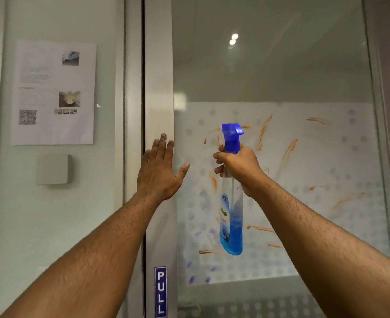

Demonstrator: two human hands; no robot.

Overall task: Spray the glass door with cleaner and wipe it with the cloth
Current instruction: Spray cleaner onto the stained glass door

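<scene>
Pale green wall [58, 214] lay far off to the left of my left hand, carrying a printed notice [54, 92] with small photos and a code square, and under it a plain grey box [54, 169]. Nearer that hand stood the brushed metal door frame [158, 88], and my left hand [158, 171] lay flat against it, fingers straight and spread, thumb reaching out over the edge of the pane. Below my wrist a blue PULL label [161, 292] ran down the frame. To the right of that hand the glass door [281, 76] filled the view, clear above, frosted with pale dots lower down, and smeared with orange streaks [288, 152] and a few purple marks [204, 232]. My right hand [237, 167] gripped the neck of the spray bottle [231, 203], fingers curled round it below the blue trigger head, the bottle upright before the smeared glass, blue liquid filling its lower part. Ceiling lights [233, 39] reflected high above that hand.
</scene>
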